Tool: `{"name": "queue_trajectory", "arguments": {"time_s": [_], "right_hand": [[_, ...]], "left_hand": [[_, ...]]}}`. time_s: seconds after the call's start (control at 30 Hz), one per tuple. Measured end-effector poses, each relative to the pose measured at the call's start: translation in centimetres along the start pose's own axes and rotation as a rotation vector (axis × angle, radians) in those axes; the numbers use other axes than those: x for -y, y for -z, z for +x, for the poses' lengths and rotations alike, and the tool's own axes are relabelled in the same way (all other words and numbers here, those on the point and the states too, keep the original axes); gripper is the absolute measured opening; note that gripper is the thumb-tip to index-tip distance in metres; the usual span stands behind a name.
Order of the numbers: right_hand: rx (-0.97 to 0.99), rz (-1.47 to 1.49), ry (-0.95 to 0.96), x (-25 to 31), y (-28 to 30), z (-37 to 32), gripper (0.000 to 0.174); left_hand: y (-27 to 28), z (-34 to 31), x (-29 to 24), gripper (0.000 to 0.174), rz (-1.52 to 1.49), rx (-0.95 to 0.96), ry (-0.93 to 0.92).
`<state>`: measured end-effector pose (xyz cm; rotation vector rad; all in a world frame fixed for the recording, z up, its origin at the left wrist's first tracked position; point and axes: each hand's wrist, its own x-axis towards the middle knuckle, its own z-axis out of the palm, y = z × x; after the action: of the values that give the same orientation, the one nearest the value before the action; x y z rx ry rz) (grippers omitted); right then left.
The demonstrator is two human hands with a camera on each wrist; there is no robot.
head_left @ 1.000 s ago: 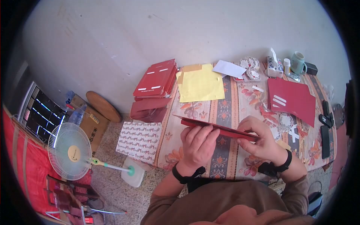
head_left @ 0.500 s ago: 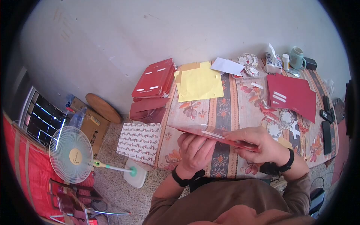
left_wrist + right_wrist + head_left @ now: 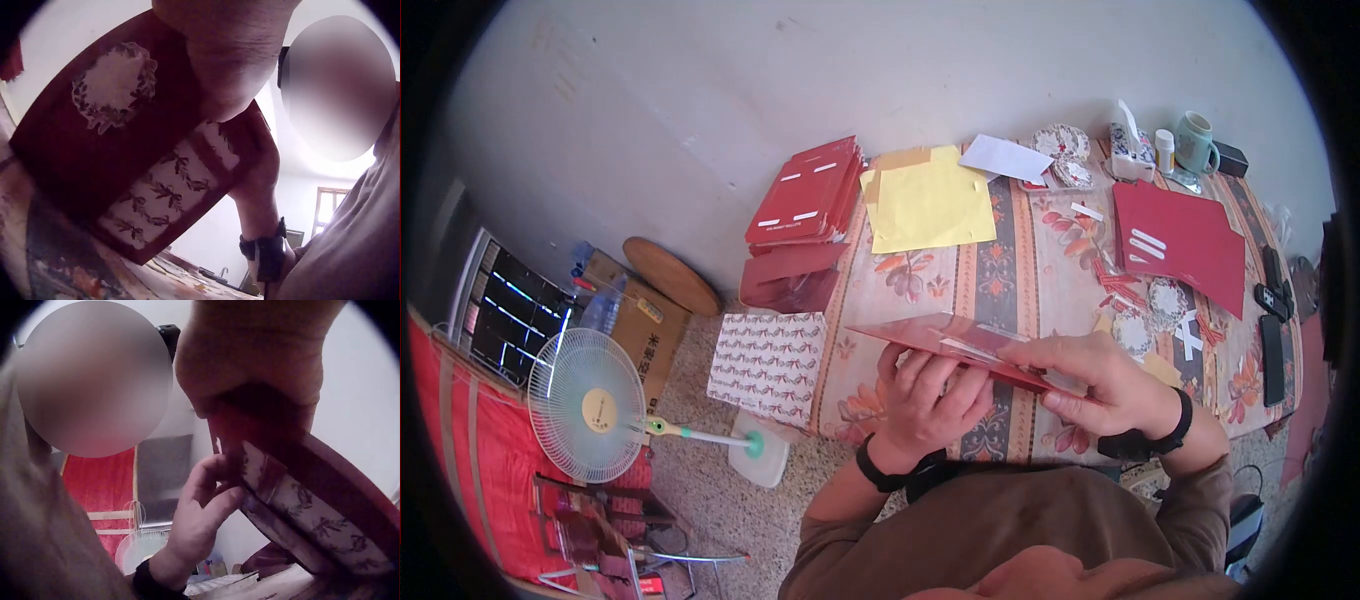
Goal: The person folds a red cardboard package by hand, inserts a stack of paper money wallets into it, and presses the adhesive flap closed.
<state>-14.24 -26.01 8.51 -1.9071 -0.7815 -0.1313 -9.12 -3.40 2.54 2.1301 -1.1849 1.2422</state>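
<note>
1. Red folder [image 3: 940, 332] is over the floral tablecloth [image 3: 1035, 255]; left hand [image 3: 930, 405] holds it with curled fingers, right hand [image 3: 1105, 380] pinches its end.
2. Left wrist view: wreath cutout [image 3: 115, 87] decorates its face.
3. Right wrist view: patterned strip [image 3: 322, 515] shows.

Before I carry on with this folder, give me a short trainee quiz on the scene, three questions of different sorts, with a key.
1. In the head view, which lies left of the yellow sheet?
A) tissue box
B) stack of red folders
C) light-blue mug

2. True or false: the left grip and the right grip hold the same red folder.

3. Fill in the blank: in the left wrist view, the pale cut-out on the held folder, beside the patterned paper strip, is roughly ____ in outline, with a leafy edge.

Key: 1. B. 2. True. 3. Round.
</note>
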Motion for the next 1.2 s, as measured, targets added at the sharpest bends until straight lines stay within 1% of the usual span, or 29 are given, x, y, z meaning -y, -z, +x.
{"name": "queue_trajectory", "arguments": {"time_s": [0.03,0.1,0.2,0.33,0.43,0.53,0.73,0.83,0.9,1.0,1.03,1.1,1.2], "right_hand": [[0.002,0.001,-0.002,-0.1,-0.1,0.0,0.044],[-0.023,-0.071,0.108,-0.3,-0.3,0.1,0.045],[-0.032,-0.11,0.143,-0.3,-0.3,0.1,0.045],[-0.014,-0.103,0.111,-0.1,-0.2,0.1,0.045],[-0.031,-0.108,0.139,-0.2,-0.4,0.0,0.045],[-0.031,-0.118,0.149,-0.2,-0.4,0.0,0.045],[-0.019,-0.147,0.159,-0.2,-0.5,-0.1,0.046],[-0.014,-0.134,0.146,-0.1,-0.5,-0.1,0.045],[-0.02,-0.11,0.109,-0.2,-0.6,-0.2,0.044],[-0.031,-0.134,0.142,-0.5,-0.7,-0.4,0.045],[-0.031,-0.135,0.142,-0.4,-0.7,-0.5,0.045],[0.002,-0.064,0.056,-0.2,-0.5,-0.6,0.045],[-0.017,-0.092,0.108,-0.2,-0.5,-0.7,0.045]], "left_hand": [[0.0,0.0,-0.2,0.03,0.0,0.0,0.003],[0.1,0.0,-0.5,0.031,0.032,0.008,0.009],[0.5,0.3,-1.2,0.031,0.081,0.049,0.02],[0.8,0.2,-1.6,0.031,0.115,0.083,0.024],[1.0,0.5,-1.8,0.03,0.109,0.096,0.037],[1.1,0.6,-1.9,0.031,0.076,0.071,0.048],[1.7,0.9,-2.3,0.027,0.078,0.119,0.063],[2.0,1.1,-2.4,0.025,0.071,0.133,0.066],[2.2,1.3,-2.5,0.025,0.08,0.186,0.074],[2.4,1.4,-2.6,0.026,0.052,0.213,0.098],[2.4,1.3,-2.6,0.026,0.051,0.213,0.097],[2.4,1.1,-2.4,0.028,0.058,0.205,0.05],[2.5,0.9,-2.4,0.029,0.04,0.181,0.056]]}}
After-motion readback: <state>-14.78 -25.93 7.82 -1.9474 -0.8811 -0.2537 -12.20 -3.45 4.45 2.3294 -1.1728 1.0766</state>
